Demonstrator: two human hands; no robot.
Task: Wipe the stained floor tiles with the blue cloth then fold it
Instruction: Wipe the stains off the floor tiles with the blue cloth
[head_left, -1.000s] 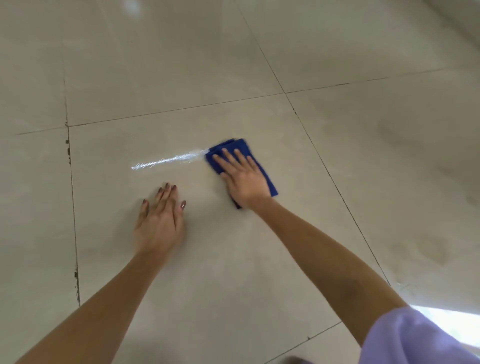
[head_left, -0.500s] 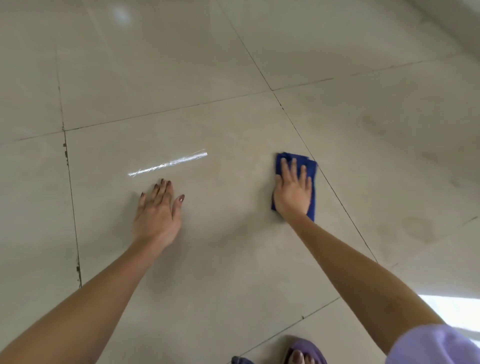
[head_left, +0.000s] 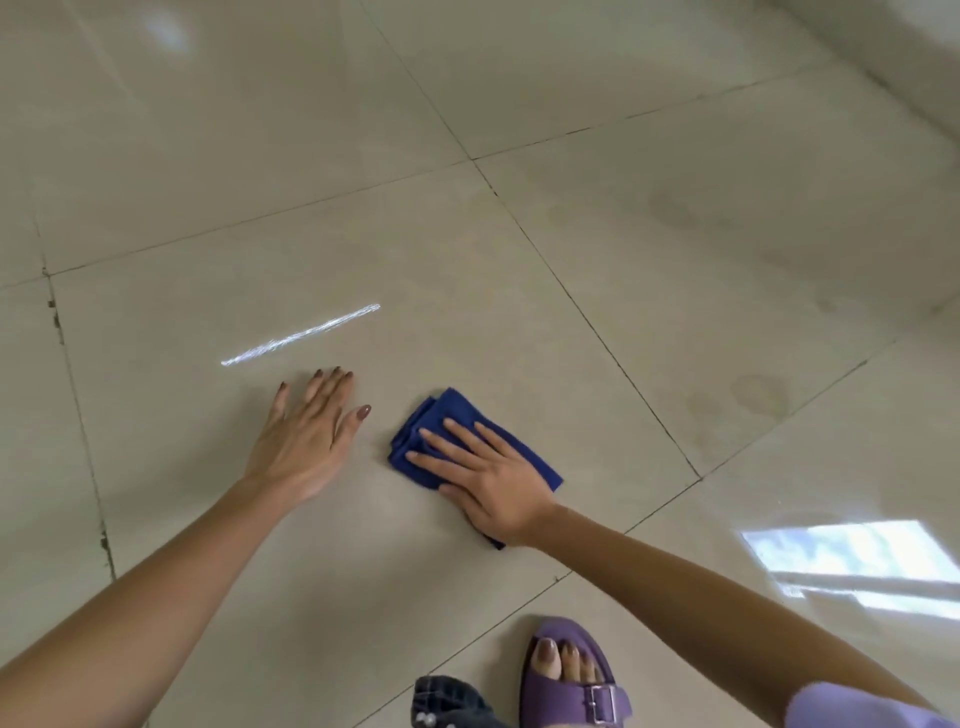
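A folded blue cloth (head_left: 441, 421) lies flat on a beige floor tile (head_left: 467, 322). My right hand (head_left: 483, 478) presses down on it with straight, spread fingers and covers its near half. Just left of the cloth, my left hand (head_left: 306, 436) rests flat on the same tile, fingers straight, a small gap apart from the cloth. Faint brownish stains (head_left: 758, 395) mark the tile to the right, and another stain (head_left: 675, 208) shows farther back.
A bright streak of reflected light (head_left: 301, 335) lies beyond my left hand. My foot in a purple sandal (head_left: 571, 675) stands at the bottom, next to a dark object (head_left: 447, 701). A window reflection (head_left: 852, 566) glares at the right. Dark grout lines cross the floor.
My right hand has slid the cloth from the tile's right edge back toward me and to the left, close to my left hand. The left hand has stayed planted.
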